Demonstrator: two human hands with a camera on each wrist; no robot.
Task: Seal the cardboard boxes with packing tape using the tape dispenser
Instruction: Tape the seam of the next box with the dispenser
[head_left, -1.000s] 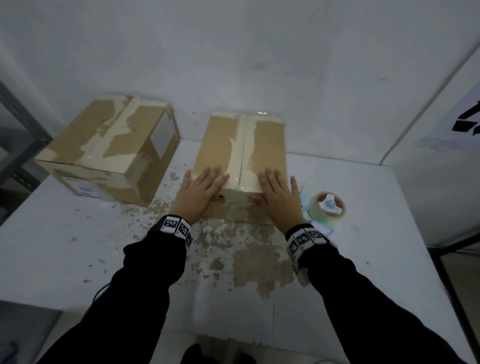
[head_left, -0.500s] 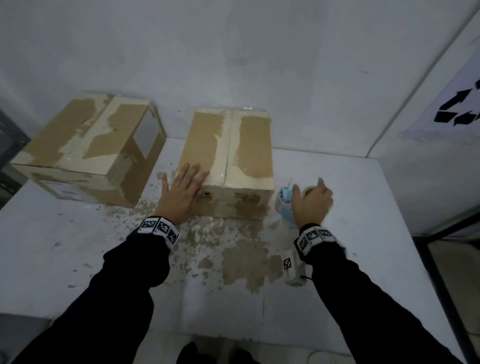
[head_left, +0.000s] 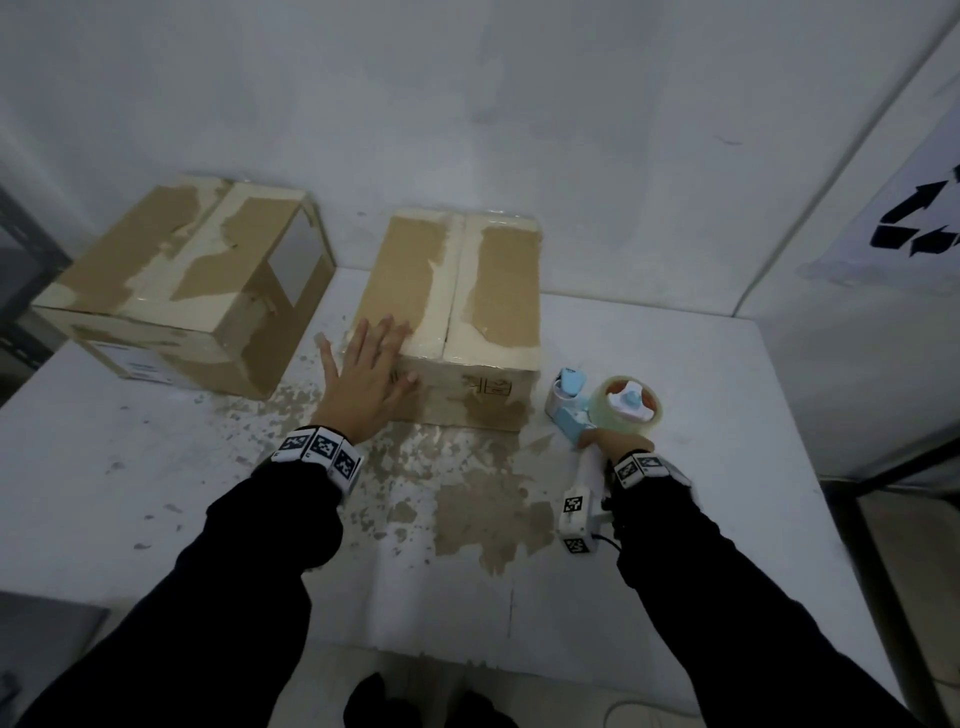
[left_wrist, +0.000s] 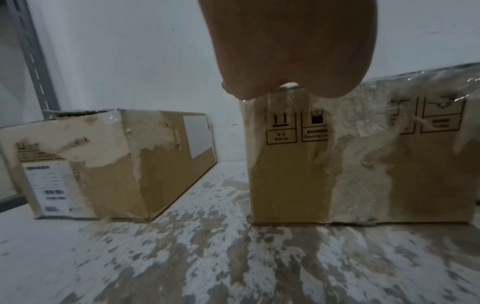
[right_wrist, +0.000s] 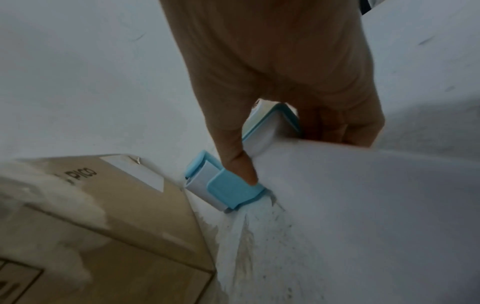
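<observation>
A worn cardboard box (head_left: 462, 291) (left_wrist: 363, 164) stands in the middle of the table against the wall, its top flaps closed. My left hand (head_left: 369, 374) (left_wrist: 285, 47) lies flat with straight fingers on its near left corner. Right of the box sits a blue and white tape dispenser (head_left: 571, 400) (right_wrist: 226, 185) with a clear tape roll (head_left: 626, 410). My right hand (head_left: 613, 441) (right_wrist: 280, 82) grips the dispenser's handle, thumb along its side. A second cardboard box (head_left: 192, 291) (left_wrist: 103, 164) lies at the far left.
The white table (head_left: 156, 493) has a peeled, brown-stained patch in front of the middle box. A white wall runs right behind both boxes. A grey metal rack (left_wrist: 33, 61) stands left of the left box. The table's right edge is near the dispenser's side.
My right hand left the box top, reached right to the dispenser and now grips its handle. My left hand slid to the box's near left corner. The head view shifted slightly.
</observation>
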